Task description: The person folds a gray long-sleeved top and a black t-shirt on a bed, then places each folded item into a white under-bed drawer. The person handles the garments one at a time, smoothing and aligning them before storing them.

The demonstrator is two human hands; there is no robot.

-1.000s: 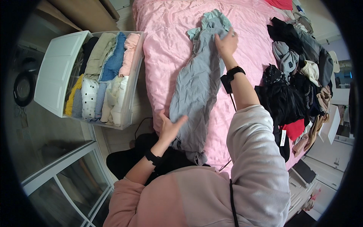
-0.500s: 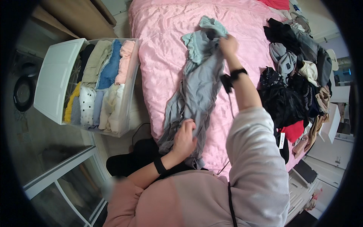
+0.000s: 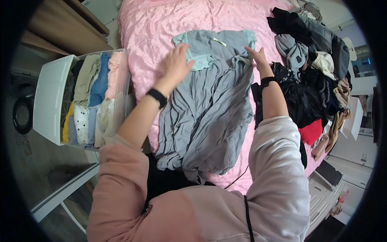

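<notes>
A crumpled grey-blue garment (image 3: 217, 109) with pale mint lace trim lies spread over the pink satin bedspread (image 3: 149, 24). Its lower end hangs over the bed's near edge by my body. A small white drawstring or tag (image 3: 219, 41) shows near its top edge. My left hand (image 3: 177, 64) is at the lace on the upper left, its fingers stretched out and apart. At the upper right edge, my right hand (image 3: 260, 58) touches or hovers beside the cloth with thumb and fingers spread.
Left of the bed stands a clear plastic box (image 3: 121, 80) with folded clothes in rows and a white lid (image 3: 52, 101) tilted open. A heap of mixed clothes (image 3: 302, 105) covers the bed's right side. A black cable (image 3: 238, 177) runs near the front edge.
The garment has gone from a narrow bunched strip to a wide, opened-out shape. My left hand has moved from its lower end up to the top left; my right hand shifted slightly right.
</notes>
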